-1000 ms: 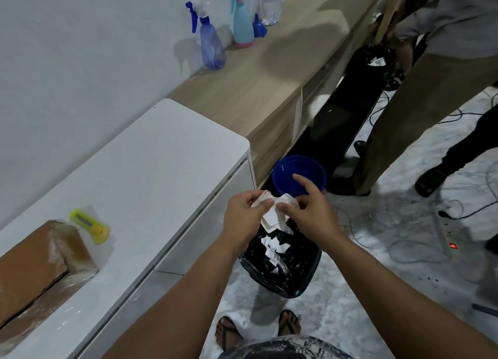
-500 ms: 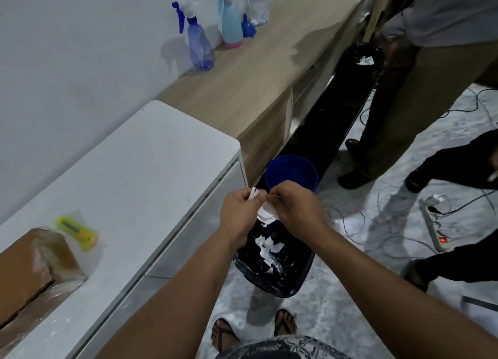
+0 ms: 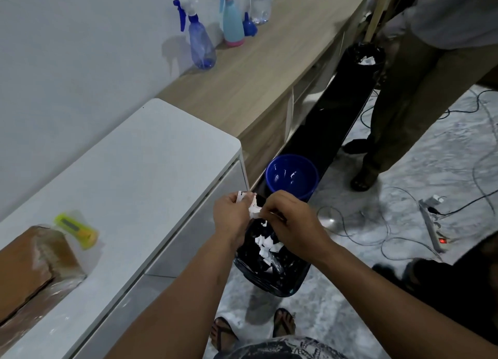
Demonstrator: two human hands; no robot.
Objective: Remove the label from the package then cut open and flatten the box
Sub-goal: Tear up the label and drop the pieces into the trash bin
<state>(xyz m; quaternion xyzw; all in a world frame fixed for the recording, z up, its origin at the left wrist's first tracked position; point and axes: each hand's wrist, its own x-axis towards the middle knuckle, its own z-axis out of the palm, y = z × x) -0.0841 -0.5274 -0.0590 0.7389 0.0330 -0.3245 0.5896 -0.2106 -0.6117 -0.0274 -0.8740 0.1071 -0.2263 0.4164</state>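
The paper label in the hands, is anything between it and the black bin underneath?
Nothing visible. Both hands, left hand and right hand, pinch the torn label right above the open black bin, where white scraps already lie. The blue bucket stands beyond, not in between.

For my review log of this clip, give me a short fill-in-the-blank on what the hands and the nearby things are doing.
Both hands, left hand and right hand, pinch a white ____ scrap.
They hold it above the black ____ bin.
The yellow utility knife lies on the white ____, beside the cardboard box.

Missing: label; trash; cabinet
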